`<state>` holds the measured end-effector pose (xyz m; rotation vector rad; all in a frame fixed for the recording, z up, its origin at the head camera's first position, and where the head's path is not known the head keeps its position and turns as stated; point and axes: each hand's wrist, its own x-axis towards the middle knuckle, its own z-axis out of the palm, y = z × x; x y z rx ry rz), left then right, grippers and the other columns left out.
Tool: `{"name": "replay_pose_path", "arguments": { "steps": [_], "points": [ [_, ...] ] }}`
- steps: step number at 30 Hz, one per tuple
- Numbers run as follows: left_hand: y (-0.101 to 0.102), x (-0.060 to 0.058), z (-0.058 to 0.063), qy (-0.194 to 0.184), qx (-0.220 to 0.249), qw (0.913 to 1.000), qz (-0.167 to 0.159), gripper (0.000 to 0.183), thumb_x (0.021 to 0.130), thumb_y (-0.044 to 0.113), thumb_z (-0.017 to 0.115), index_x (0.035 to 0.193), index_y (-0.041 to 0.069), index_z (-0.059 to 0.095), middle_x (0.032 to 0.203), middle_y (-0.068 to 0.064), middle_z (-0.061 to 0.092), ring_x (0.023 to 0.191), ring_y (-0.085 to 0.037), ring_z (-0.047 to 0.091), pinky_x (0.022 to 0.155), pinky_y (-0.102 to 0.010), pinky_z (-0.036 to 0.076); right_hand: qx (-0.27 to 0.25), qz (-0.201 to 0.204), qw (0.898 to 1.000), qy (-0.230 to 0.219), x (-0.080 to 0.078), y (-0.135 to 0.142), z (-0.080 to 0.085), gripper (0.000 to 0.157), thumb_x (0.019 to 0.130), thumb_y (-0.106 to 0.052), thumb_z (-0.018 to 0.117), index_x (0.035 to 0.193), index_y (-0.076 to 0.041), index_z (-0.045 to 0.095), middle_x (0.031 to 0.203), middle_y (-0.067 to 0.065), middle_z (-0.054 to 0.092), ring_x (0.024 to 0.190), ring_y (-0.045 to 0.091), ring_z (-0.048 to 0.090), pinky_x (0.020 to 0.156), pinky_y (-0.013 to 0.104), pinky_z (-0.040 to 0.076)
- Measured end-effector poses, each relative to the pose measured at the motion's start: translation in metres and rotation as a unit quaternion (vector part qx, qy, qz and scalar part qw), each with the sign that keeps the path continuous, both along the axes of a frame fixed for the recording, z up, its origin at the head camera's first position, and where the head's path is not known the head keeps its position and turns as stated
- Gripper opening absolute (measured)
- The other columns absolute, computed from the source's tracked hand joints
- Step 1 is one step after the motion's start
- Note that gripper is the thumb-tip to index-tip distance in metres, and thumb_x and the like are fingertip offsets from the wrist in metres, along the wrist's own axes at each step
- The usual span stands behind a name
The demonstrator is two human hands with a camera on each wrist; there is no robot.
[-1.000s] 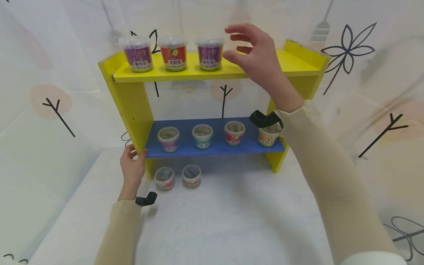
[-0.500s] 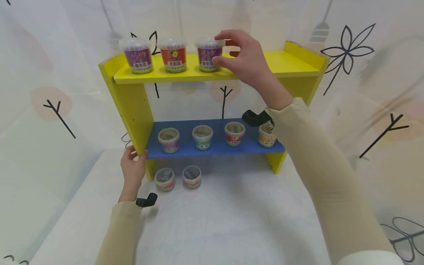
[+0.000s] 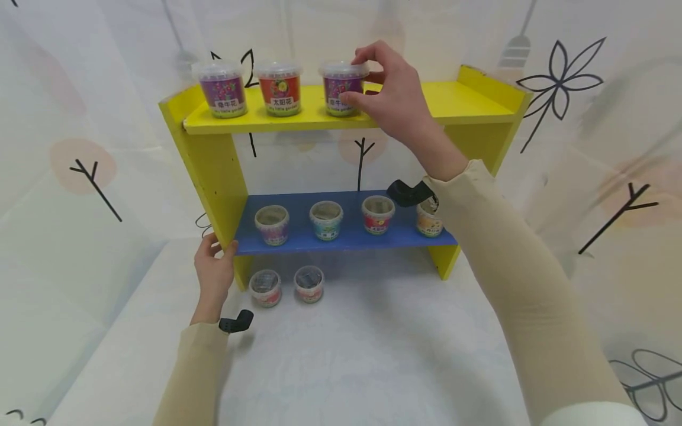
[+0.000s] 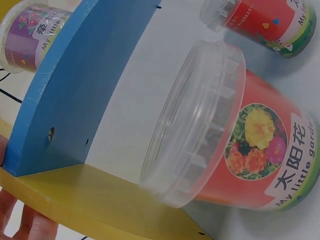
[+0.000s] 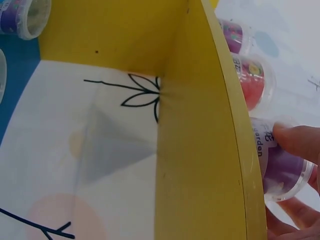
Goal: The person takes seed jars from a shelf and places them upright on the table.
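Observation:
On the yellow top shelf [image 3: 437, 106], my right hand [image 3: 398, 92] grips a lidded plastic cup with a purple flower label [image 3: 334, 89], thumb across its front and fingers at the lid. The right wrist view shows the thumb pressed on the purple label [image 5: 286, 167], the other fingers partly hidden behind the cup. My left hand [image 3: 214, 269] holds the lower left side of the shelf rack [image 3: 205, 154], its thumb at the end of the blue shelf [image 3: 341, 241] and fingers behind the yellow panel.
Another purple cup [image 3: 224, 94] and a red cup [image 3: 280, 94] stand on the top shelf's left. Several smaller-looking cups, one turquoise [image 3: 326, 225], line the blue shelf. Two red-labelled lidded cups [image 3: 309, 291] stand on the white surface below.
My right hand has come left to the rightmost purple cup and closed round it. That cup has since shifted slightly right. My left hand stays on the rack.

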<state>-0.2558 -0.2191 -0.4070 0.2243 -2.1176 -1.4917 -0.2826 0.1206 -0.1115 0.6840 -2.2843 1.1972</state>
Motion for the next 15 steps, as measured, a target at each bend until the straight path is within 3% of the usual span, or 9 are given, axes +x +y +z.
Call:
{"name": "replay_pose_path", "arguments": {
  "steps": [7, 15],
  "points": [
    [-0.0002, -0.0011, -0.0004, -0.007, -0.002, 1.0, -0.004, 0.04, 0.099, 0.023, 0.061, 0.136, 0.009, 0.054, 0.133, -0.01, 0.053, 0.126, -0.03, 0.05, 0.105, -0.051, 0.043, -0.015, 0.01, 1.0, -0.002, -0.0001, 0.0008, -0.003, 0.046, 0.091, -0.012, 0.072, 0.13, -0.007, 0.048, 0.149, 0.0, 0.043, 0.126, 0.019, 0.056, 0.102, 0.024, 0.045],
    [-0.0004, -0.0006, -0.0007, -0.007, -0.001, 1.0, 0.002, 0.04, 0.099, 0.023, 0.061, 0.135, 0.008, 0.054, 0.133, -0.011, 0.054, 0.126, -0.03, 0.05, 0.104, -0.051, 0.044, -0.042, 0.02, 0.999, 0.002, 0.004, 0.0059, -0.0084, 0.046, 0.091, -0.015, 0.073, 0.132, -0.01, 0.053, 0.139, 0.003, 0.054, 0.124, 0.018, 0.056, 0.102, 0.026, 0.046]
  ]
}}
